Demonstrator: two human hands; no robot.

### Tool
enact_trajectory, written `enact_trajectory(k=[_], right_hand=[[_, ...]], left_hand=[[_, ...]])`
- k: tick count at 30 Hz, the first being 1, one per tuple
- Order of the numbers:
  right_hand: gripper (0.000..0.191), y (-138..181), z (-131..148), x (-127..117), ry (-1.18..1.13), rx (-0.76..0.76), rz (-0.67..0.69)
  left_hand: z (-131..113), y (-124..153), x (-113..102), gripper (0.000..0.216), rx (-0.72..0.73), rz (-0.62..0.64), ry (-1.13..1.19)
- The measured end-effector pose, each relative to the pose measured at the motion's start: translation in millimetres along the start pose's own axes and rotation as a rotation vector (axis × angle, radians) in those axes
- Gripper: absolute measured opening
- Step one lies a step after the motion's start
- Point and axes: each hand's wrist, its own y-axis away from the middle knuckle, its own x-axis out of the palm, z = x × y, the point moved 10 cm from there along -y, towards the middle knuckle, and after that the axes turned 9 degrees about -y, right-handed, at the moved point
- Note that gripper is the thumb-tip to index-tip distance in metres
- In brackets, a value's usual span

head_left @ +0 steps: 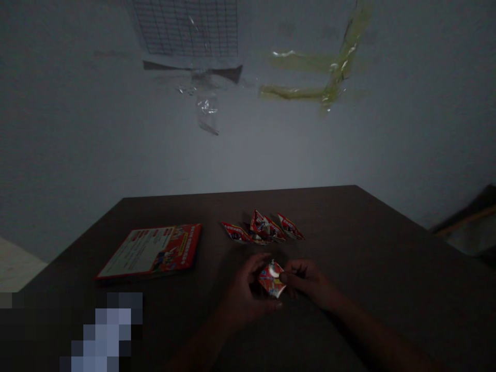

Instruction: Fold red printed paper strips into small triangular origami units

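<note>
In the head view a small red folded paper piece [271,281] with a bright shiny patch is between my hands, just above the dark table [333,212]. My right hand [313,284] pinches its right side, thumb on top. My left hand [246,294] curves round its left side, fingers at the upper edge and thumb stretched out below. How firmly the left fingers grip is hard to see in the dim light. Beyond my hands lie several similar red folded paper pieces [267,227], pointed and printed, grouped close together.
A flat red-and-white printed booklet or pack [143,250] lies on the left of the table. Behind the table rises a pale wall [248,160] with yellowed tape [298,93] and a grid sheet [189,28]. A blurred patch covers the lower left corner.
</note>
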Motion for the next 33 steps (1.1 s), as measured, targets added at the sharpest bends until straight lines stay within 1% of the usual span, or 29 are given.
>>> enact_trajectory(k=[5,9,14,20,23,28,33], right_hand=[[0.037,-1,-6,2,-0.034,0.05,0.013],[0.038,-1,-9,1,-0.057,0.072,0.008],[0.037,-1,-11,0,-0.045,0.072,0.005],[0.038,0,-7,4,-0.04,0.091,0.001],[0.038,-1,-8,4,-0.034,0.09,-0.001],[0.038,-1,-5,3,0.018,0.051,-0.002],[0.038,-2,-6,3,0.032,0.028,0.008]], left_hand=[[5,0,-1,0.086,0.006,-0.006,-0.061],[9,1,-2,0.082,0.012,-0.005,-0.123],[10,0,-3,0.091,0.017,-0.015,-0.182],[2,0,-6,0.079,0.058,-0.043,-0.265],[0,1,-8,0.075,0.068,-0.054,-0.247],[-4,1,-11,0.062,0.08,-0.092,-0.253],[-13,0,-14,0.05,0.152,-0.123,-0.25]])
